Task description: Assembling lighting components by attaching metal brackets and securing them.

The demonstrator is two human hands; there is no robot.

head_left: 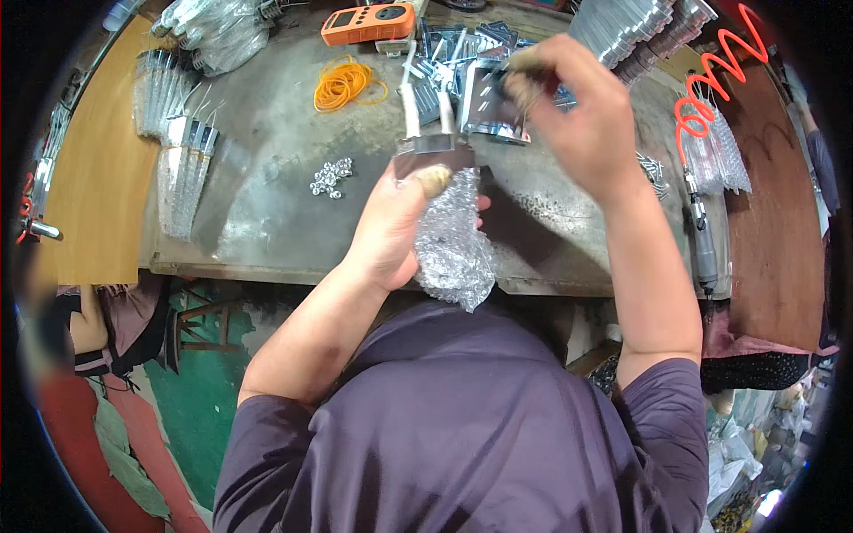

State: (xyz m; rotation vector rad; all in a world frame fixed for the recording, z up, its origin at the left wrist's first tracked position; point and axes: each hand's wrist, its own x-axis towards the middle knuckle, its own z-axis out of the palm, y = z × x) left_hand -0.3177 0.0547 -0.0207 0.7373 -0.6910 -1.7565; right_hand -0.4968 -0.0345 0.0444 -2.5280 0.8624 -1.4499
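Note:
My left hand (391,218) is wrapped round a flat metal piece in bubble wrap (455,244), thumb pressed on its upper part. Two white-sleeved leads (410,111) stick up from its dark metal top end. A tan cover sits on the thumb tip. Above and to the right, my right hand (577,107) is raised with its fingers bent together near a shiny curved metal plate (487,102). Its fingertips, also covered in tan, are smeared by motion; something dark shows at them, too blurred to name.
Small metal parts (440,53) lie heaped at the back. Nearby are an orange multimeter (369,24), yellow rubber bands (345,84) and nuts (330,178). Bubble-wrapped pieces (187,173) lie left. A power screwdriver (705,249) hangs right on a red coiled hose (711,80). Another person sits left.

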